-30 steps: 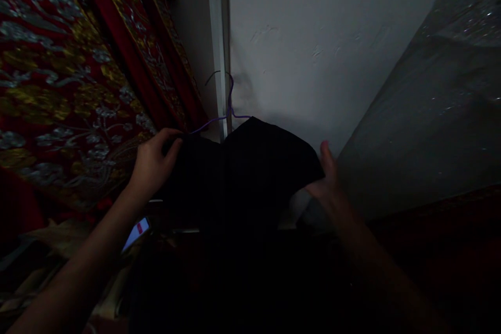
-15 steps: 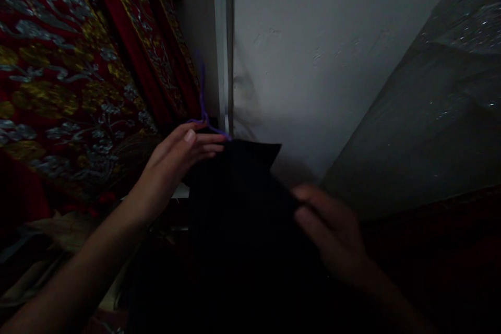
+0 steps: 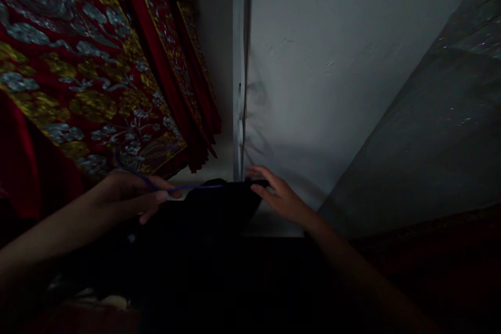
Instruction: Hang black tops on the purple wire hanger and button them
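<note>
A thin purple cord (image 3: 198,187) stretches from my left hand (image 3: 129,195) to the top edge of a black cloth (image 3: 219,214). My left hand is closed, with the cord pinched between thumb and fingers and its loose end trailing back over the hand. On the other side, my right hand (image 3: 279,195) grips the upper right corner of the black cloth between thumb and fingers. The cloth's lower part merges into deep shadow, so its full shape cannot be made out.
Red fabric embroidered in gold and silver (image 3: 97,99) hangs at the left. A pale wall (image 3: 329,73) with a vertical metal strip (image 3: 239,62) stands ahead. Clear plastic sheeting (image 3: 438,130) covers the right side. The bottom of the view is very dark.
My left hand has moved left and down, pulling the purple cord out straight. My right hand has shifted left and up to the cloth's corner. The view has turned slightly.
</note>
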Demonstrator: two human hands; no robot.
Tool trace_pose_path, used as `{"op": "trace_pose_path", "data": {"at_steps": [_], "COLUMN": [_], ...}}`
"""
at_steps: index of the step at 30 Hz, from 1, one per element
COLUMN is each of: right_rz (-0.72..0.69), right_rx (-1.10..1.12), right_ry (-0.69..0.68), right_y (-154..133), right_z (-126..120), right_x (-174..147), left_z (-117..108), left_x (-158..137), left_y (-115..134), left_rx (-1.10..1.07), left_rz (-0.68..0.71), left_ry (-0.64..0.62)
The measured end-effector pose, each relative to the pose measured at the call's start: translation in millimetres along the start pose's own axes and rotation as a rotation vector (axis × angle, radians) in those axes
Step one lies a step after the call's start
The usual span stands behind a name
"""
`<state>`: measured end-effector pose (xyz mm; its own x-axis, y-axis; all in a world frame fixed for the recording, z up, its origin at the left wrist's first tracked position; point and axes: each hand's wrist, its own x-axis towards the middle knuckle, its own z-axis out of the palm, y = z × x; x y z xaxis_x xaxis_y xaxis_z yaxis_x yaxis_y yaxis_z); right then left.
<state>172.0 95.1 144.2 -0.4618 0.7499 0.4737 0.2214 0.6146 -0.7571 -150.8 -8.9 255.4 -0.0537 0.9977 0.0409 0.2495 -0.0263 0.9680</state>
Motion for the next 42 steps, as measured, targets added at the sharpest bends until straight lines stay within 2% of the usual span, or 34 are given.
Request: {"op": "trace_pose_path", "data": {"at_steps": [2,3,5,8,11,13,14,15,16,19,21,23,25,28,31,33,34,35,36,38,40,42], "right_rz": [0.12,0.185,0.305,0.395,0.299,0.234,0.23,0.239,0.254,0.3,0.352,0.402,0.408,0.344,0.248,0.222,0.253,0.33,0.444,0.624,0.619,0.566], "right_rx": [0.131,0.207,0.366,0.523,0.485,0.422,0.393,0.369,0.347,0.286,0.267,0.287,0.316,0.303,0.168,0.06,0.051,0.091,0.16,0.385,0.474,0.479], "right_ry": [-0.081,-0.086,-0.015,0.215,0.525,0.668,0.721,0.77,0.817,0.931,0.942,0.921,0.909,0.913,1.084,1.258,1.305,1.296,1.208,0.843,0.579,0.456], "right_y": [-5,-8,-17,-28,-34,-34,-33,-32,-30,-22,-16,-10,-4,11,28,37,39,40,39,33,24,18], "right_z": [3,3,-2,-21,-50,-69,-77,-83,-87,-87,-81,-74,-72,-74,-59,-26,-3,23,49,97,127,138], "right_x": [0,-1,-2,8,32,44,47,47,43,19,0,-13,-17,-16,-28,-48,-61,-74,-85,-101,-106,-102], "left_z": [-3,-3,-1,5,11,15,19,25,33,66,93,116,132,142,147,154,158,164,171,184,195,203], "left_x": [14,21,36,50,51,48,46,44,41,37,37,40,44,45,32,20,13,7,2,-5,-11,-16], "left_y": [6,6,1,-10,-21,-31,-38,-45,-54,-80,-96,-109,-120,-137,-156,-168,-173,-177,-181,-187,-193,-198], "left_rx": [0.159,0.188,0.168,0.152,0.327,0.5,0.567,0.614,0.644,0.748,0.83,0.922,1.005,1.005,0.811,0.633,0.55,0.481,0.423,0.312,0.161,-0.002], "left_rz": [-0.048,-0.045,0.073,0.403,0.789,1.015,1.087,1.127,1.139,1.064,0.955,0.773,0.582,0.439,0.421,0.408,0.397,0.386,0.376,0.361,0.335,0.285], "left_ry": [-0.019,0.01,0.147,0.282,0.53,0.713,0.736,0.701,0.609,0.171,-0.048,-0.165,-0.219,-0.225,-0.177,-0.127,-0.083,-0.028,0.032,0.137,0.221,0.302]}}
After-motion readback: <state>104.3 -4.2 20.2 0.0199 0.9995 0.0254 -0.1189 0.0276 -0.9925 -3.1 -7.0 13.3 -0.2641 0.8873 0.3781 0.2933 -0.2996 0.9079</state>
